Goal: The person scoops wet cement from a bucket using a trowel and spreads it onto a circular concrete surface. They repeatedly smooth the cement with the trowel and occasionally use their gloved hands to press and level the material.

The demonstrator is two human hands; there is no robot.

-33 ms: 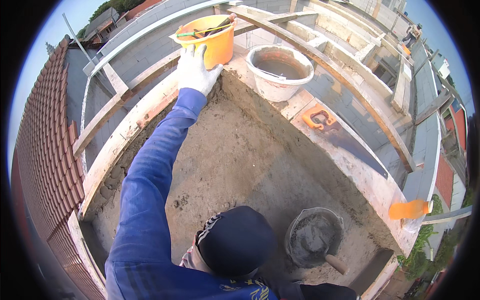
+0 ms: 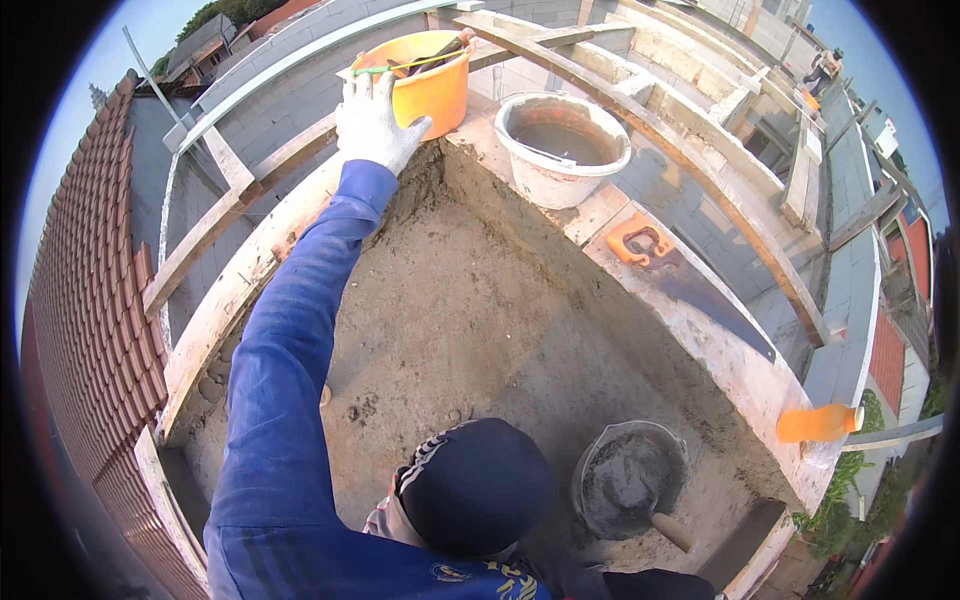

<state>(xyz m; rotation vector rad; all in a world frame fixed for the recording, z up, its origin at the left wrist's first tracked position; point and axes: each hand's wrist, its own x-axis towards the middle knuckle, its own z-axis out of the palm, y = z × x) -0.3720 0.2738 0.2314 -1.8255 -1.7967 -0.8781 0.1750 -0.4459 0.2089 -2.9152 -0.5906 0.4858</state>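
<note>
My left hand (image 2: 380,125), in a whitish glove, reaches far forward under a blue sleeve. It lies against the left side of the yellow bucket (image 2: 432,105), fingers stretched and thumb apart. Dark tools (image 2: 440,56) stick up from that bucket, and a green-and-yellow strip crosses its rim. Right of it stands a pale bucket (image 2: 560,182) with greyish liquid inside. On the rough floor, a bucket of wet grey mortar (image 2: 625,485) holds a trowel whose wooden handle (image 2: 672,531) leans over the rim. My right hand does not show.
A handsaw (image 2: 715,300) with an orange handle lies on the right ledge (image 2: 690,345), and an orange bottle (image 2: 820,424) lies farther along it. Wooden beams (image 2: 660,140) span beyond. A tiled roof (image 2: 100,270) slopes at left. Another person (image 2: 825,70) is far off.
My left hand has shifted slightly left along the yellow bucket's side, and the sleeve has moved with it. A small pale round thing now shows beside the sleeve.
</note>
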